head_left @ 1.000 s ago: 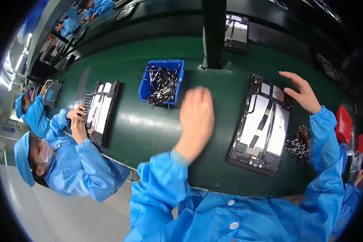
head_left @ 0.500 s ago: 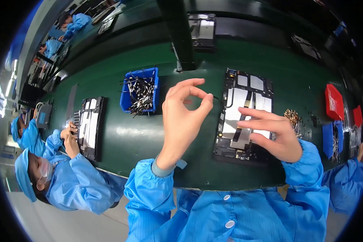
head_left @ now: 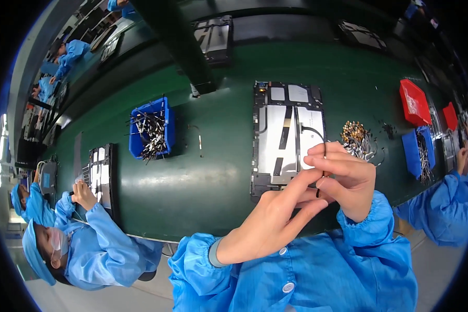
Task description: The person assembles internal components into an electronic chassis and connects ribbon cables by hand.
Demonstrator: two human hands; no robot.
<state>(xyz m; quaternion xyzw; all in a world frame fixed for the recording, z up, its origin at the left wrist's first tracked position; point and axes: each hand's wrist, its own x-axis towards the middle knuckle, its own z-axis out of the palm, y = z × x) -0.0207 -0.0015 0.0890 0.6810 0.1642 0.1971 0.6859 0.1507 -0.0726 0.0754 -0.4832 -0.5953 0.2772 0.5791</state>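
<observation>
Black thin cable (head_left: pixel 314 129), pinched between your two hands: your right hand (head_left: pixel 348 179) has thumb and fingertips closed on it, your left hand (head_left: pixel 270 221) closes thumb and forefinger round its lower end, contact partly hidden. Cable's free end arcs up over the silver panels of the opened flat device (head_left: pixel 269 148); whether it touches them, can't tell. Your hands overlap the device's lower right corner in view. Just right of the device, a pile of cables (head_left: pixel 354 135) on the green table (head_left: pixel 203 208). Left, well apart: one loose cable (head_left: pixel 200 145), then a blue bin (head_left: pixel 170 127) full of cables. Far right: red bin (head_left: pixel 415 101), second blue bin (head_left: pixel 411 151). Left edge, a co-worker (head_left: pixel 104 255) at another device (head_left: pixel 107 169).
</observation>
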